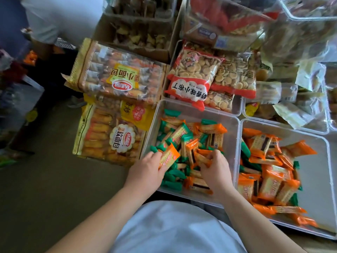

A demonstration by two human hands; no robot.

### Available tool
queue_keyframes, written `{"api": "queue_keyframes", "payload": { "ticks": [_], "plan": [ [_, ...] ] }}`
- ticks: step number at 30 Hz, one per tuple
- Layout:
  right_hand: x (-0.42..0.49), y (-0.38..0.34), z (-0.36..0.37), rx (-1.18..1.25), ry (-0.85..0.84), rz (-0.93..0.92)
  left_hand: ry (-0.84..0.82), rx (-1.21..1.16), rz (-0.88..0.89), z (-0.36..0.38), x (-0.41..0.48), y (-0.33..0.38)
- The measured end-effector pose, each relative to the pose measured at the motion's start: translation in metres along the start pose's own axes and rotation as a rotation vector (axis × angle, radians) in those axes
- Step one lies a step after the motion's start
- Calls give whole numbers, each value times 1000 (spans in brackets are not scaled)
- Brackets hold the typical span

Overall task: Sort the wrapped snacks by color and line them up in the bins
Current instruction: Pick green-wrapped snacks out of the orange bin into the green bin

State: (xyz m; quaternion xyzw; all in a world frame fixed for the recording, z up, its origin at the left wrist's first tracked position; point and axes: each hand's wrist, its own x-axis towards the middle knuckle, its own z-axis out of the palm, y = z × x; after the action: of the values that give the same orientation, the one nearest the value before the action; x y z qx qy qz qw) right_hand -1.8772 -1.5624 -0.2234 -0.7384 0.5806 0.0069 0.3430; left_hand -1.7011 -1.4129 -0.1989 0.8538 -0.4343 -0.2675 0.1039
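Left grip (145,168), right grip (218,166) round orange snacks (168,156), fingertips hidden.

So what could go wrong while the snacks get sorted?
1. The left hand holds an orange snack and the right hand pinches another, both over the left bin. One could slip back into the mixed pile there.
2. A few green snacks sit half buried among the orange ones in the right bin, so they could easily be missed.
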Motion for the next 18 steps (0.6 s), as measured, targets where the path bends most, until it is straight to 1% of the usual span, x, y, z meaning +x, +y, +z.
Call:
{"api": "queue_keyframes", "payload": {
  "ticks": [3,6,8,10,11,14,16,18],
  "plan": [
    [1,2,-5,-33,8,-40,18,105,-13,5,-4,3],
    [-5,-2,-10,151,11,-37,26,119,16,23,-14,5],
    [-10,-3,-13,291,42,-33,59,-4,24,31,-17,7],
    [-16,-4,-17,375,68,-30,63,-141,7,33,-19,9],
    [-19,-3,-19,396,68,-21,77,-176,30,34,-20,9],
    [-25,3,-22,399,79,17,143,-176,74,35,-22,9],
    [-24,9,-22,394,113,57,148,-228,44,33,-22,10],
    [-20,11,-24,368,109,68,132,-286,-17,30,-20,9]
  ]
}}
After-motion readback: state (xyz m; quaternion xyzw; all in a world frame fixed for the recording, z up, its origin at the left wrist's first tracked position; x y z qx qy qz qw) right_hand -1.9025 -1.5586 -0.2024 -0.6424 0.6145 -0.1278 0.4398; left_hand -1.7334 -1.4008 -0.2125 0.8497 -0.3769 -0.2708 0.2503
